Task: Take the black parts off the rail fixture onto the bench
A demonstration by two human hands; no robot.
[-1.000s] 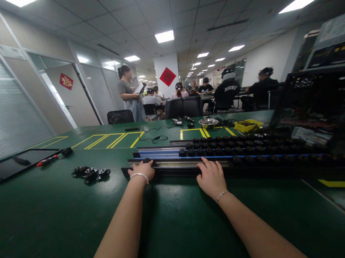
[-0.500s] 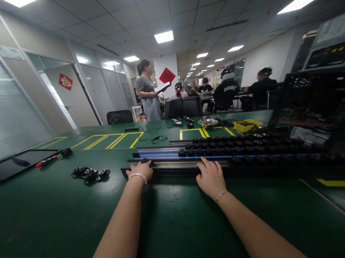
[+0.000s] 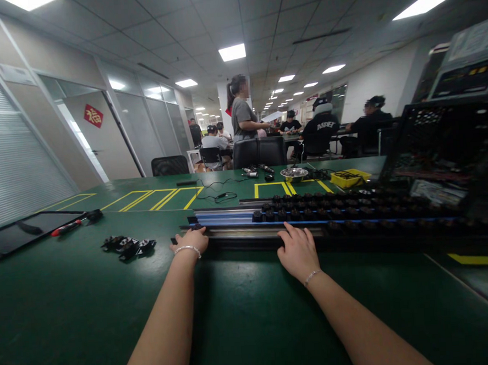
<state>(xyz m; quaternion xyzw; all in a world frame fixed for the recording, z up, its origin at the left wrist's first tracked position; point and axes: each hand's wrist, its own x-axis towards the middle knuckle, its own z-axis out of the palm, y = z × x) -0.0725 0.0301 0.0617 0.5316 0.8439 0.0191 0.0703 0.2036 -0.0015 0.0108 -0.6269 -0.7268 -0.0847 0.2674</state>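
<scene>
My left hand [image 3: 191, 241] is at the left end of the nearest long metal rail [image 3: 247, 232], its fingers closed around a small black part [image 3: 196, 227]. How that part sits on the rail is partly hidden by the fingers. Further right, my right hand [image 3: 298, 248] lies over the same rail with fingers apart and the fingertips on it. Many small black parts line the rail's right portion. Behind it run other rails, one with a blue strip [image 3: 225, 216], carrying rows of similar black parts [image 3: 307, 213].
Loose black parts [image 3: 128, 246] lie left of the rails on the green table [image 3: 90, 313]. A red-handled tool [image 3: 67, 228] rests near a flat black panel [image 3: 24, 232]. Behind the rails are a metal bowl [image 3: 293, 174], a yellow tray [image 3: 350, 178] and cables. People are in the background.
My left hand has slid left along the rail with the small black part. My right hand has stayed put. In the background a standing person has moved right.
</scene>
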